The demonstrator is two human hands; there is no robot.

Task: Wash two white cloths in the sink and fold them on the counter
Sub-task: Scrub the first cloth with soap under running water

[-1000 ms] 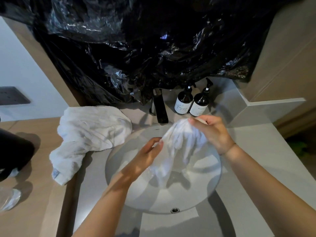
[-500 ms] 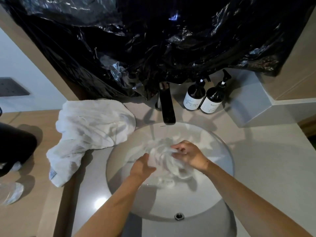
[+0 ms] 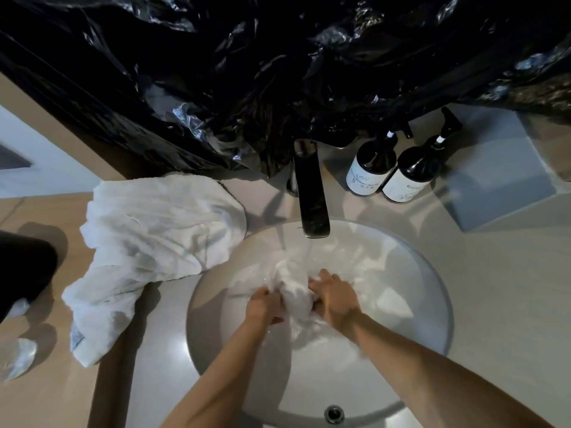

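Under the running faucet (image 3: 311,208), left hand (image 3: 262,307) and right hand (image 3: 335,299) squeeze the wet cloth (image 3: 293,288).

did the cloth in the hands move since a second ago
Yes. The cloth went down from level with the faucet spout into the sink bowl, under the running water.

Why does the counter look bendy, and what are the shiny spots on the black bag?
In the head view the wide lens curves the counter edges. The black bag is crinkly plastic and glints where light hits it. The cloth between the left hand and right hand looks smeared from motion and running water.
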